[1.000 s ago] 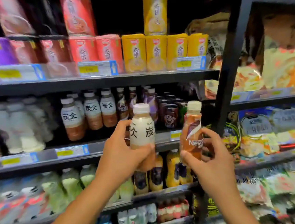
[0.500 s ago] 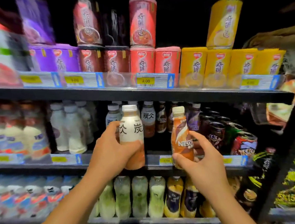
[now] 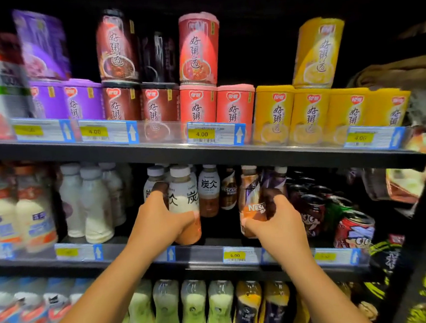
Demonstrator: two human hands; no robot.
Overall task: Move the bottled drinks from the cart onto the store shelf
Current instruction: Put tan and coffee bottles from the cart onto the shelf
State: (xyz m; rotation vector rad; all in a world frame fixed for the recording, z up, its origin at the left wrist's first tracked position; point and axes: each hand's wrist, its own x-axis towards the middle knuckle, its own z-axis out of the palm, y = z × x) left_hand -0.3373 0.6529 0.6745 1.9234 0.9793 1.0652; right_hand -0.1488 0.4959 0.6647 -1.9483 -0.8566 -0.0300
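My left hand (image 3: pixel 158 222) grips a white-capped milk tea bottle (image 3: pixel 184 200) with a white label and brown base, upright at the front of the middle shelf (image 3: pixel 137 255). Its foot is level with the shelf edge, just ahead of matching bottles (image 3: pixel 209 190). My right hand (image 3: pixel 281 222) holds an orange-brown Nescafe bottle (image 3: pixel 253 204), upright and inside the same shelf bay, in front of other Nescafe bottles (image 3: pixel 228 191). Whether either bottle rests on the shelf board is hidden by my hands. The cart is out of view.
White yogurt bottles (image 3: pixel 92 205) stand left of the milk tea row; dark drink cans (image 3: pixel 311 209) stand right of the coffee. The upper shelf (image 3: pixel 232 154) carries porridge cans close overhead. Green and orange bottles (image 3: pixel 194 312) fill the shelf below. Snack bags hang at the far right.
Both hands have pushed forward and the bottles have gone from in front of the shelf edge into the middle shelf bay. The view has closed in on the shelves.
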